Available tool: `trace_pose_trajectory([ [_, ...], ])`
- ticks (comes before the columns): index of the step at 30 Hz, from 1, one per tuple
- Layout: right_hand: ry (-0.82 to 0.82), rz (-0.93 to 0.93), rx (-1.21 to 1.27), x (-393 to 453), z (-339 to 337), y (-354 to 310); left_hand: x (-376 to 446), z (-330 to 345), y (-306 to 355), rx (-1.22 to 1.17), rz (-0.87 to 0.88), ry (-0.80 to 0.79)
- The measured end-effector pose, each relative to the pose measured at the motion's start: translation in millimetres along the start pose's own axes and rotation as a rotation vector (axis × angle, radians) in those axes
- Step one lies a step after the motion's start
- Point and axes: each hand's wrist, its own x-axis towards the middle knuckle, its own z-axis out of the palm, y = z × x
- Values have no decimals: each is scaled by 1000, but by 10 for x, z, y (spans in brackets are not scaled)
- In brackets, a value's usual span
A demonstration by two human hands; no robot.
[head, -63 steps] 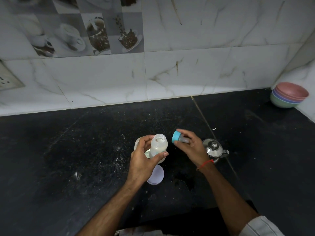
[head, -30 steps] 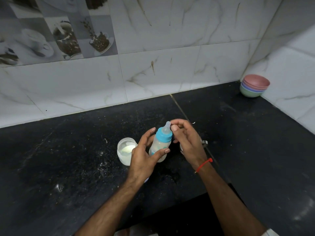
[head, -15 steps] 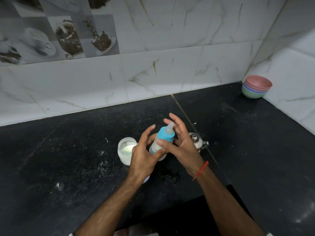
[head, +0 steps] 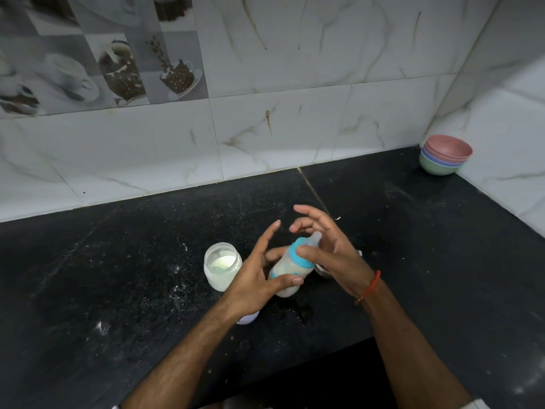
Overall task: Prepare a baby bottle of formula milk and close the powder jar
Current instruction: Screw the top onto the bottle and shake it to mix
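The baby bottle (head: 290, 270), holding milky liquid and fitted with a blue collar and clear teat, is above the black counter (head: 118, 276), tilted to the right. My left hand (head: 259, 278) holds its body, thumb across the front and fingers behind. My right hand (head: 330, 249) has its fingers spread straight, and its thumb lies against the blue collar. The clear powder jar (head: 221, 265) stands open just left of my left hand, with pale powder inside. Its white lid (head: 249, 318) lies on the counter, mostly hidden under my left wrist.
A small steel pot (head: 321, 271) is largely hidden behind my right hand. A stack of coloured bowls (head: 445, 154) sits in the far right corner. Tiled walls close the back and right. Spilled powder specks dot the counter left of the jar.
The blue collar with teat went onto the bottle. My right hand let go of the teat and spread its fingers. The bottle now leans to the right.
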Motion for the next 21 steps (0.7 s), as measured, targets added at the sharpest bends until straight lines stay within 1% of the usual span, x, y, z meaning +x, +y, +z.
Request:
trace_pose_trajectory([
  [2, -124, 10, -61, 19, -24, -22, -14, 27, 51, -39, -9, -94],
  [3, -146, 4, -75, 34, -2, -38, -21, 34, 71, -54, -7, -113],
  [5, -107, -42, -74, 82, 72, -51, -12, 24, 80, -88, 15, -111],
  [6, -55, -69, -54, 108, 124, -55, 2, 11, 84, -99, 26, -96],
  [7, 30, -74, -11, 134, 181, -58, 15, 1, 89, -101, 39, -74],
  [8, 133, -50, 42, 156, 252, -66, 31, -4, 87, -93, 55, -45],
  [10, 364, 69, 96, 209, 424, -50, 53, 2, 87, -53, 87, 15],
  [11, 463, 127, 89, 225, 512, -33, 51, 6, 90, -33, 96, 38],
  [12, 536, 145, 62, 233, 578, -22, 47, 6, 92, -24, 100, 56],
  [13, 563, 124, 35, 236, 614, -25, 36, -10, 94, -23, 101, 66],
  [14, 526, 70, 25, 232, 612, -50, 23, -39, 101, -35, 96, 63],
  [15, 422, -7, 9, 221, 560, -82, 13, -87, 114, -55, 86, 48],
  [17, 105, -132, -35, 212, 379, -148, -8, -205, 169, -95, 57, -24],
  [18, -54, -157, -37, 199, 301, -190, -16, -257, 208, -106, 42, -61],
  [19, -177, -149, -17, 193, 254, -227, -18, -302, 242, -113, 35, -96],
  [20, -240, -131, 8, 191, 237, -259, -15, -326, 273, -122, 37, -135],
  [21, -240, -119, 31, 199, 244, -267, -8, -333, 302, -131, 44, -162],
])
